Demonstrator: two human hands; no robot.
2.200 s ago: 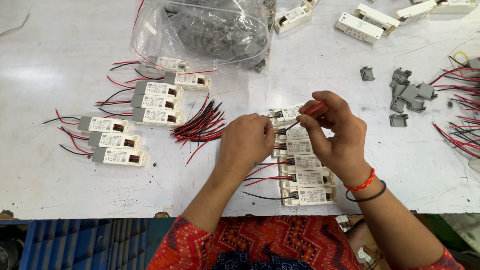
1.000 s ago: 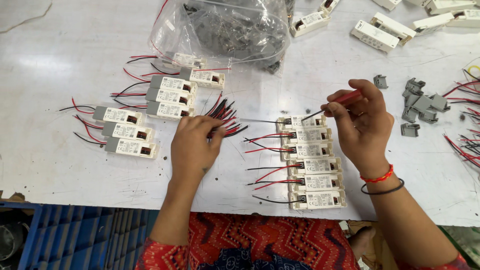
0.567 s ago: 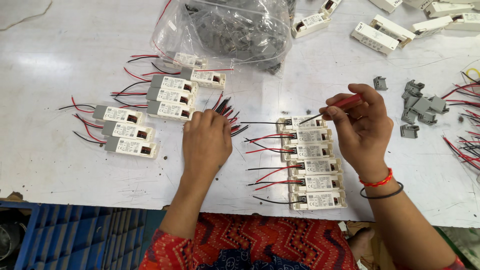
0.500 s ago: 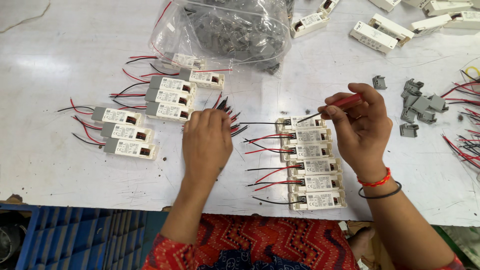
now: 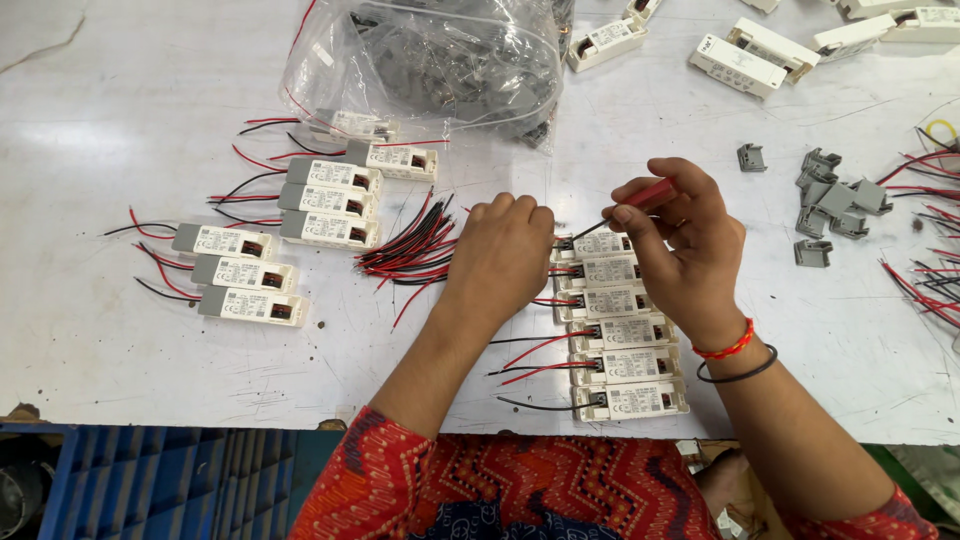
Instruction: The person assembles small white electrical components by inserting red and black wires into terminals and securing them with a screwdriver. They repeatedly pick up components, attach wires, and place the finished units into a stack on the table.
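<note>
My right hand grips a small red-handled screwdriver, its tip pointing at the top unit of a stacked column of white rectangular driver modules with red and black leads. My left hand rests knuckles-up just left of that column, fingers curled at the top module's wire end; whether it pinches a wire is hidden. A loose bundle of red and black wires lies right beside my left hand.
More wired white modules lie in groups at the left and centre-left. A clear plastic bag of grey parts sits at the back. Grey plastic caps, unwired white modules and further wires lie at the right. Blue crate below the table edge.
My left hand went left to the loose wire bundle and has come back right to the top module. My right hand with the screwdriver has stayed over the column.
</note>
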